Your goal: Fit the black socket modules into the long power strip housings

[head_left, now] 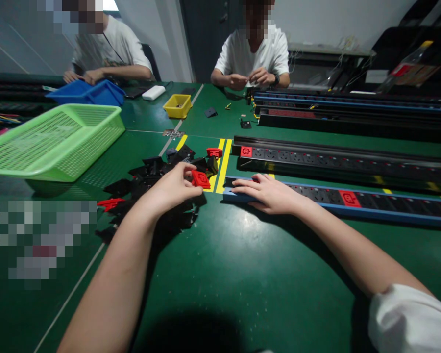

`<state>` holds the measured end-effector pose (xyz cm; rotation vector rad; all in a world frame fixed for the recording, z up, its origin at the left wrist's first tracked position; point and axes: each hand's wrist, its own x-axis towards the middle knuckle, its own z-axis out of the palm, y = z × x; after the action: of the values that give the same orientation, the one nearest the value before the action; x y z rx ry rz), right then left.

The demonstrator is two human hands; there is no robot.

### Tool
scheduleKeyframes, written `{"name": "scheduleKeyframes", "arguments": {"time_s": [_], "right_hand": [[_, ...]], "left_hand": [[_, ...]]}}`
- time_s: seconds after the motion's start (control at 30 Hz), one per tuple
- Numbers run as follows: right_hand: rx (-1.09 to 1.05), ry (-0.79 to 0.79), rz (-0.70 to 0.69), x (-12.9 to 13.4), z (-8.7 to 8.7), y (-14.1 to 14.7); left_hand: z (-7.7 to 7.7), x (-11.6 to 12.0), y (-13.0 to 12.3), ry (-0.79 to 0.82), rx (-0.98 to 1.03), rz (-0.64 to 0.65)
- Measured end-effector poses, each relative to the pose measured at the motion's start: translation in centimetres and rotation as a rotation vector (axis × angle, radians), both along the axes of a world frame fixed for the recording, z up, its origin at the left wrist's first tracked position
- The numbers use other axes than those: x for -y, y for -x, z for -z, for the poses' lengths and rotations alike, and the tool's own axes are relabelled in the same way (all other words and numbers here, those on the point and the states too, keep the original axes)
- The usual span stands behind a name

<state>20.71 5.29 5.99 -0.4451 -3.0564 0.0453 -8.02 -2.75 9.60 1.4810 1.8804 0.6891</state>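
Observation:
Between the thumb and fingers of my left hand (172, 189) is a red socket module (201, 179), held just above the green table. Under and around that hand lies a pile of black plastic pieces (139, 184), with another red module (214, 153) at its far right and a red piece (110, 204) at its left. My right hand (266, 193) rests with fingers stretched over the left end of a blue-edged power strip (385, 208). A red socket (350, 198) sits among the strip's black ones. My right palm hides part of the strip.
Behind the blue strip lies a black power strip (334, 159), with more strips (353, 117) farther back. A green basket (91, 142), blue bins (84, 92) and a yellow box (177, 106) stand to the left. Two people in white shirts sit across the table.

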Motion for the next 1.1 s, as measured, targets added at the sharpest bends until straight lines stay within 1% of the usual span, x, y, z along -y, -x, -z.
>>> {"name": "scheduleKeyframes", "arguments": {"time_s": [0.03, 0.1, 0.17, 0.23, 0.33, 0.4, 0.5, 0.6, 0.73, 0.8, 0.87, 1.0, 1.1], "right_hand": [[-0.001, -0.001, 0.002, 0.0, 0.0, 0.0], [-0.005, -0.002, 0.004, 0.0, 0.0, 0.0], [-0.007, 0.000, 0.005, 0.0, 0.1, 0.0], [-0.006, 0.001, 0.005, 0.0, 0.2, 0.0], [-0.004, -0.009, 0.006, -0.1, 0.3, -0.1], [-0.002, -0.019, 0.003, -0.1, 0.4, -0.1], [-0.001, -0.034, 0.000, -0.2, 0.5, -0.1], [-0.008, -0.036, -0.004, -0.1, 0.4, -0.1], [-0.013, -0.031, -0.006, -0.1, 0.4, -0.1], [-0.015, -0.030, -0.006, -0.1, 0.4, -0.1], [-0.014, -0.031, -0.007, -0.1, 0.4, -0.1], [-0.014, -0.038, -0.007, -0.1, 0.4, -0.1], [-0.018, -0.041, -0.004, -0.1, 0.3, -0.1]], "left_hand": [[0.6, -0.2, -0.8, -0.037, 0.067, -0.012], [1.9, -0.7, -2.6, -0.138, 0.162, -0.079], [3.3, -1.1, -4.6, -0.251, 0.264, -0.185], [4.6, -1.4, -6.4, -0.342, 0.416, -0.287], [6.5, -1.5, -8.1, -0.435, 0.608, -0.333], [7.7, -1.4, -8.5, -0.524, 0.655, -0.335], [9.1, -1.2, -8.3, -0.681, 0.562, -0.329], [9.6, -0.9, -8.0, -0.745, 0.366, -0.316], [9.4, -0.9, -7.7, -0.727, 0.186, -0.315], [9.5, -1.1, -7.7, -0.734, 0.162, -0.338], [9.7, -1.3, -7.6, -0.737, 0.180, -0.362], [10.4, -1.6, -7.4, -0.703, 0.254, -0.347], [10.4, -1.6, -7.4, -0.666, 0.257, -0.350]]}}
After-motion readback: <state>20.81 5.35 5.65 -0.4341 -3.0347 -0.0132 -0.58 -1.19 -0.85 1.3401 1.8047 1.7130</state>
